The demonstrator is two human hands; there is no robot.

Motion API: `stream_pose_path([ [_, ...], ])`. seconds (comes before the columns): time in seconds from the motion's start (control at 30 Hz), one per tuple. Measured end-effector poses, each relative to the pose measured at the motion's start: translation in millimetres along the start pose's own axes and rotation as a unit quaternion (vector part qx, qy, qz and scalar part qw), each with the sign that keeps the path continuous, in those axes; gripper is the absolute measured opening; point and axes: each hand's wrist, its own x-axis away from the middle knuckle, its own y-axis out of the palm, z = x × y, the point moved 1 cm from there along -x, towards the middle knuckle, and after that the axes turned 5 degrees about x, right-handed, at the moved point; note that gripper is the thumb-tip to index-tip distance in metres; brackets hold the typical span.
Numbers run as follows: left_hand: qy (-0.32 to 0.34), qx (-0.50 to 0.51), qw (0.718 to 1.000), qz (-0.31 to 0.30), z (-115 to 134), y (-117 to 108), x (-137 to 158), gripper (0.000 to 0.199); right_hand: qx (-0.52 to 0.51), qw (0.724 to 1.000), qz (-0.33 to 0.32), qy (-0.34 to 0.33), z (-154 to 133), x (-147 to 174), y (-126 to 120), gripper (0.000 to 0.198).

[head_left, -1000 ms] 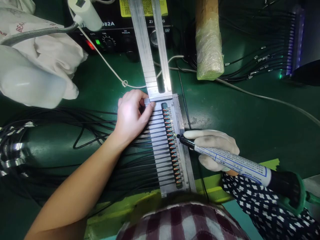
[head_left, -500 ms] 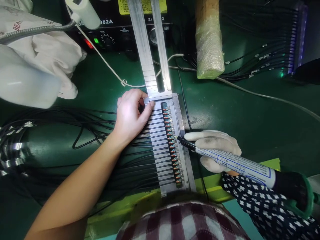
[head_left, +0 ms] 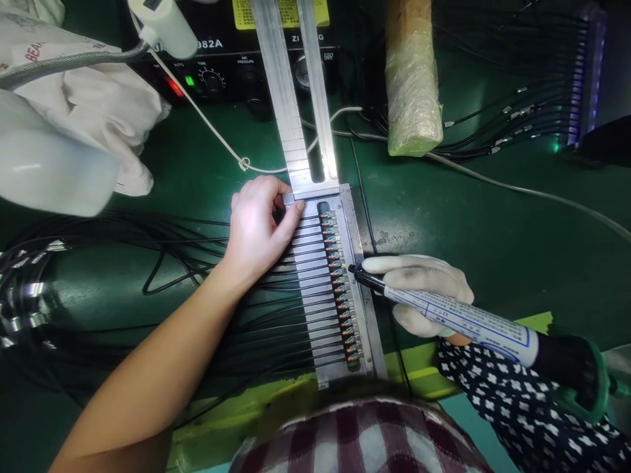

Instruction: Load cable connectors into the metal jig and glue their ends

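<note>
My bare left hand (head_left: 259, 226) grips the upper left corner of a slotted metal cable fixture (head_left: 315, 289), thumb on top and fingers curled at its edge. Several black cables (head_left: 315, 300) lie side by side across the fixture. Their stripped ends, with orange and green wires (head_left: 340, 280), reach small metal connectors in a row along the right side. In a white glove, my right hand (head_left: 424, 289) holds a labelled dispensing syringe (head_left: 458, 320) with a black front and a green rear cap. Its tip is at the row, near the middle; whether it touches cannot be told.
A hinged-looking metal frame (head_left: 290, 98) extends from the fixture's top. Behind stands a black dispenser unit (head_left: 221, 79) with lit buttons. A wrapped block (head_left: 413, 98), more cables (head_left: 507, 125), a white cloth (head_left: 93, 98) and a lamp-like white object (head_left: 49, 157) lie around.
The syringe and my right hand have shifted slightly up and left along the connector row. My left hand and the fixture have stayed put.
</note>
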Motion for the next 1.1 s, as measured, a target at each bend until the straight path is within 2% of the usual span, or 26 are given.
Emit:
stream_pose_path([
  [0.27, 0.000, -0.002, 1.000, 0.000, -0.9, 0.9, -0.2, 0.014, -0.036, 0.999, 0.008, 0.007, -10.7, 0.0, -4.8, 0.031],
  [0.4, 0.000, -0.005, 1.000, -0.003, -1.3, 0.7, -0.2, 0.017, -0.019, 1.000, 0.003, 0.009, -16.6, 4.0, -6.8, 0.030],
  [0.57, -0.001, -0.011, 1.000, -0.004, -0.8, -0.3, 0.1, 0.014, -0.002, 1.000, -0.018, 0.000, -12.2, 4.4, -4.0, 0.036],
  [0.9, -0.012, 0.005, 1.000, 0.000, 0.3, 0.5, 0.0, 0.013, -0.009, 1.000, 0.000, 0.010, -8.1, 8.3, -1.7, 0.040],
  [1.1, -0.011, 0.004, 1.000, -0.002, 1.6, -0.9, -0.6, 0.014, -0.007, 1.000, 0.011, 0.006, -10.4, 5.9, -1.3, 0.035],
])
